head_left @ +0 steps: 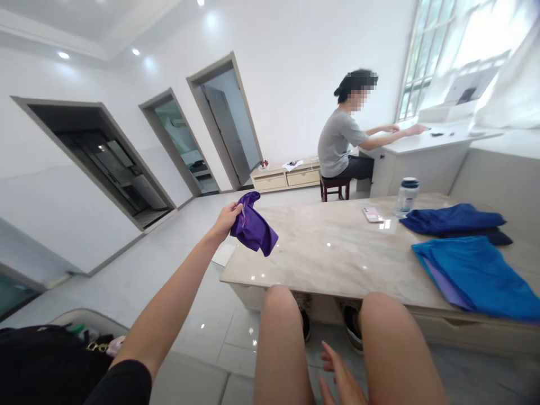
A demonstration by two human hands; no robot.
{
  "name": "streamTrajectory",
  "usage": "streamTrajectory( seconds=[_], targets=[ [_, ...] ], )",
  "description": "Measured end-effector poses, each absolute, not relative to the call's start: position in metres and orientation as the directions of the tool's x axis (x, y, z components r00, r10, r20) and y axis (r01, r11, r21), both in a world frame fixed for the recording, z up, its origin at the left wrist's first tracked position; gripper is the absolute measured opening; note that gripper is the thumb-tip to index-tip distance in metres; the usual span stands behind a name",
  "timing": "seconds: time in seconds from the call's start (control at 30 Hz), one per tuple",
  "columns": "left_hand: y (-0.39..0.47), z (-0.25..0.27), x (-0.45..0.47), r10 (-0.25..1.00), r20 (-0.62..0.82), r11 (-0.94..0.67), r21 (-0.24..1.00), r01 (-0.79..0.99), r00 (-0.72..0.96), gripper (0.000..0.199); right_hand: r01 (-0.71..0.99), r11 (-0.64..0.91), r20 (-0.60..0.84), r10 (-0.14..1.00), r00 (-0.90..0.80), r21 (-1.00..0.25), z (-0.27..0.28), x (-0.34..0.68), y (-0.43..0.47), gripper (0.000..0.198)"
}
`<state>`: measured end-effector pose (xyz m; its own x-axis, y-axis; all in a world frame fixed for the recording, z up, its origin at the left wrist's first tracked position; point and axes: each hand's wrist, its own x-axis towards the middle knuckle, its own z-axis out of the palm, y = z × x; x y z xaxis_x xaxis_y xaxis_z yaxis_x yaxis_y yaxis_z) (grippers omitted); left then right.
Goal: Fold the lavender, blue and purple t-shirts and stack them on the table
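Observation:
My left hand is stretched out over the near left corner of the marble-patterned table. Its fingers are closed on a crumpled purple cloth, which hangs from them above the tabletop. My right hand is low between my knees, fingers spread, with nothing in it. At the table's right lie a folded bright blue cloth with a lilac layer showing under it, and a dark blue cloth behind. What kind of garments these are, I cannot tell.
A clear bottle with a blue lid and a phone stand and lie near the table's far edge. Beyond, a person in a grey shirt sits on a stool at a white desk. A black bag is at my left.

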<state>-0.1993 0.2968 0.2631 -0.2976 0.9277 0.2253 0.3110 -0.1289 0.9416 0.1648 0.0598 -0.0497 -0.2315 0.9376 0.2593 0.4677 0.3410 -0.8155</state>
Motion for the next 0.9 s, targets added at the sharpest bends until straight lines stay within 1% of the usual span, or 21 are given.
streamTrajectory(
  seconds=[0.07, 0.17, 0.2, 0.23, 0.27, 0.3, 0.33, 0.4, 0.5, 0.57, 0.63, 0.73, 0.8, 0.9],
  targets=[
    [0.284, 0.294, -0.169, 0.956, 0.225, -0.185, 0.961, 0.205, -0.189, 0.056, 0.326, 0.311, 0.276, 0.949, -0.15, -0.893, -0.006, 0.168, 0.087, 0.051],
    [0.265, 0.309, -0.114, 0.969, 0.243, -0.232, 0.958, 0.167, -0.047, 0.057, 0.194, 0.386, 0.382, 0.922, -0.057, -0.902, 0.085, 0.173, 0.134, 0.049],
    [0.258, 0.305, -0.095, 0.968, 0.25, -0.246, 0.955, 0.166, 0.001, 0.057, 0.152, 0.396, 0.398, 0.917, -0.024, -0.905, 0.114, 0.173, 0.151, 0.054],
    [0.252, 0.297, -0.075, 0.967, 0.248, -0.253, 0.952, 0.174, 0.049, 0.056, 0.102, 0.384, 0.388, 0.921, 0.023, -0.918, 0.139, 0.171, 0.167, 0.062],
    [0.245, 0.287, -0.056, 0.966, 0.237, -0.252, 0.948, 0.193, 0.098, 0.055, 0.04, 0.34, 0.342, 0.939, 0.039, -0.94, 0.158, 0.168, 0.183, 0.067],
    [0.24, 0.274, -0.039, 0.965, 0.218, -0.246, 0.944, 0.22, 0.143, 0.053, -0.018, 0.279, 0.278, 0.96, 0.021, -0.96, 0.171, 0.164, 0.196, 0.067],
    [0.235, 0.262, -0.023, 0.964, 0.193, -0.235, 0.939, 0.251, 0.181, 0.052, -0.038, 0.239, 0.239, 0.971, -0.004, -0.97, 0.179, 0.16, 0.207, 0.065],
    [0.23, 0.243, -0.001, 0.967, 0.144, -0.201, 0.937, 0.286, 0.208, 0.048, -0.011, 0.241, 0.241, 0.97, -0.018, -0.97, 0.182, 0.156, 0.223, 0.061],
    [0.231, 0.24, 0.008, 0.981, 0.126, -0.166, 0.942, 0.29, 0.15, 0.044, 0.054, 0.345, 0.344, 0.939, -0.027, -0.937, 0.179, 0.165, 0.239, 0.06],
    [0.235, 0.256, -0.003, 0.984, 0.163, -0.178, 0.941, 0.287, 0.078, 0.042, 0.093, 0.403, 0.399, 0.915, -0.058, -0.91, 0.186, 0.184, 0.248, 0.06],
    [0.237, 0.279, -0.023, 0.978, 0.209, -0.198, 0.938, 0.284, -0.01, 0.039, 0.148, 0.425, 0.421, 0.905, -0.062, -0.893, 0.201, 0.211, 0.26, 0.058],
    [0.234, 0.309, -0.058, 0.953, 0.263, -0.21, 0.932, 0.295, -0.152, 0.037, 0.248, 0.427, 0.44, 0.898, -0.003, -0.869, 0.23, 0.253, 0.274, 0.05],
    [0.228, 0.319, -0.078, 0.932, 0.288, -0.209, 0.923, 0.322, -0.222, 0.036, 0.388, 0.475, 0.505, 0.863, -0.029, -0.79, 0.245, 0.273, 0.278, 0.04],
    [0.22, 0.32, -0.094, 0.904, 0.326, -0.211, 0.903, 0.375, -0.275, 0.033, 0.646, 0.538, 0.575, 0.798, -0.182, -0.541, 0.26, 0.283, 0.274, 0.031]
  ],
)
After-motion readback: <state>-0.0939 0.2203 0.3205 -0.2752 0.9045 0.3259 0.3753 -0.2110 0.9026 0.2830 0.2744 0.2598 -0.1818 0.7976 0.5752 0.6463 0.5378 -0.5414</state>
